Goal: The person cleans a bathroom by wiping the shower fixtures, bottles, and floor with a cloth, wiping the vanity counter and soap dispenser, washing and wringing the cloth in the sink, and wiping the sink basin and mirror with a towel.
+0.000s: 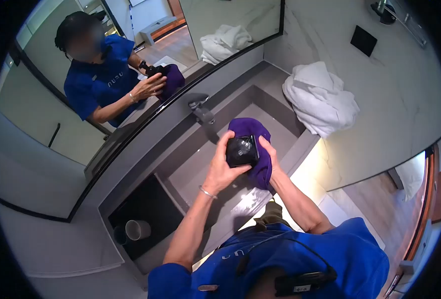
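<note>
Over the grey sink (180,172), my left hand (223,167) grips a glossy black object (242,151), its fingers and thumb around the left side. A purple cloth (261,172) lies behind and to the right of that object, and my right hand (269,155) is closed on it, the thumb near the object's right edge. Most of my right fingers are hidden under the cloth. What the black object is I cannot make out; its face is square with rounded corners.
A chrome faucet (201,110) stands at the sink's back edge. Bunched white towels (323,99) lie at the right end. On a black tray (148,209) at the left stand two cups, one a pale cup (137,229). A mirror (145,65) runs behind the sink.
</note>
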Demonstrator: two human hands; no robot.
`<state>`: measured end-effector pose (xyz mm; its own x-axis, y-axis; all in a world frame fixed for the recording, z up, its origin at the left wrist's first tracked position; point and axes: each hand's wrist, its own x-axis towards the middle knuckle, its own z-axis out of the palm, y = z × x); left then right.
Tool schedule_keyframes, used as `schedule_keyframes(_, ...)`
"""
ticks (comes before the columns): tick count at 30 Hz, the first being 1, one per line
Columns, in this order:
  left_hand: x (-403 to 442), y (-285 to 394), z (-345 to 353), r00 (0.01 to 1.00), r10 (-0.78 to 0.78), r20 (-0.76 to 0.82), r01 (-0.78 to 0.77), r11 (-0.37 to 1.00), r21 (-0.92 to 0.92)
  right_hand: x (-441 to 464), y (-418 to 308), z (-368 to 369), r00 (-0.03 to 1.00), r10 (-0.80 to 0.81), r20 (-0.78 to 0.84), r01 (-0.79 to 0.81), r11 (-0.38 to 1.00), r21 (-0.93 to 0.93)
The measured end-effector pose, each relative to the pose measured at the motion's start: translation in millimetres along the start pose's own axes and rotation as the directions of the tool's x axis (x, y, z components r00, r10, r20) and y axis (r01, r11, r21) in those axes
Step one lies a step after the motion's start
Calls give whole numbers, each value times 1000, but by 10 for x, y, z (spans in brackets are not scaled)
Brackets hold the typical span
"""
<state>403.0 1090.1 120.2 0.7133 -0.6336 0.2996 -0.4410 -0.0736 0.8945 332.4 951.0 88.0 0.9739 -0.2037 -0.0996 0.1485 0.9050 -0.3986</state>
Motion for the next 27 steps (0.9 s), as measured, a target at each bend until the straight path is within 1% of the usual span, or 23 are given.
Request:
schedule_keyframes(1, 119, -21, 117, 998, 55, 29, -53, 997, -56, 35, -112, -36, 992, -109, -65, 97, 980, -172)
schedule_keyframes(3, 280, -96, 351, 992, -124, -1, 118, 953, -280, 118, -363, -81, 932, -347, -105, 253, 830, -498)
schedule_keyframes(5, 523, -211, 623, 978, -186, -98, 190, 981, 34, 292, -542, -214, 862, -501, 73, 412, 609, -678)
schedule_keyframes(6, 615, -233, 762, 973, -204, -111, 209, 977, 38, 339, -652, -269, 830, -536, 151, 410, 405, -817)
schedule_keyframes(7, 729, -251, 902, 945, -224, -238, 248, 966, 75, 392, -752, -303, 809, -547, 216, 427, 293, -856)
schedule_keyframes(8, 852, -267, 1019, 903, -232, -361, 288, 951, 109, 479, -857, -410, 792, -566, 228, 420, 236, -876)
schedule_keyframes(9, 982, -197, 1098, 893, -243, -379, 304, 946, 111, 571, -960, -440, 775, -583, 244, 414, 177, -893)
schedule_keyframes(10, 1092, -98, 1149, 867, -251, -431, 302, 952, 53, 672, -1058, -422, 822, -566, 65, 348, 409, -843)
schedule_keyframes(11, 1186, -47, 1187, 837, -259, -482, 295, 956, -1, 893, -1169, -519, 852, -514, -98, 344, 691, -636)
schedule_keyframes(12, 1240, -309, 1210, 857, -369, -360, 246, 906, -344, 1003, -1380, -392, 866, -470, -172, 376, 838, -396)
schedule_keyframes(13, 1302, -257, 1201, 845, -369, -386, 243, 909, -338, 1214, -1573, -451, 845, -489, -216, 412, 853, -321)
schedule_keyframes(14, 1362, -146, 1179, 823, -381, -422, 314, 923, -221, 1324, -1755, -338, 784, -593, -185, 504, 781, -368)
schedule_keyframes(15, 1402, -102, 1176, 797, -395, -457, 391, 914, -108, 1498, -1916, -394, 736, -671, -88, 554, 672, -491)
schedule_keyframes(16, 1438, -222, 1208, 774, -391, -498, 398, 912, -98, 1724, -2082, -575, 673, -740, -7, 488, 452, -747)
schedule_keyframes(17, 1483, -212, 1220, 762, -359, -539, 421, 907, -9, 1962, -2201, -787, 551, -815, 182, 391, 60, -918)
schedule_keyframes(18, 1517, -218, 1239, 760, -310, -571, 408, 912, 48, 2144, -2278, -910, 576, -790, 211, 196, -118, -974)
schedule_keyframes(19, 1543, -223, 1260, 759, -261, -596, 395, 913, 104, 2286, -2321, -1020, 603, -762, 235, -6, -299, -954)
schedule_keyframes(20, 1552, -234, 1283, 748, -264, -609, 401, 911, 97, 2436, -2303, -1179, 613, -751, 244, 4, -306, -952)
schedule_keyframes(21, 1546, -252, 1297, 738, -193, -646, 407, 892, 198, 2606, -2233, -1366, 697, -686, 212, -230, -493, -839)
schedule_keyframes(22, 1536, -264, 1300, 729, -123, -674, 419, 858, 298, 2744, -2179, -1515, 764, -628, 147, -415, -654, -632)
schedule_keyframes(23, 1553, -287, 1252, 714, -131, -688, 438, 849, 294, 2948, -2138, -1594, 779, -609, 149, -398, -664, -633)
schedule_keyframes(25, 1548, -309, 1208, 692, -299, -657, 566, 790, 236, 3293, -2090, -1728, 743, -618, 258, -329, -673, -663)
schedule_keyframes(27, 1482, -404, 1193, 682, -269, -680, 580, 765, 280, 3480, -2118, -1714, 756, -590, 285, -267, -675, -688)
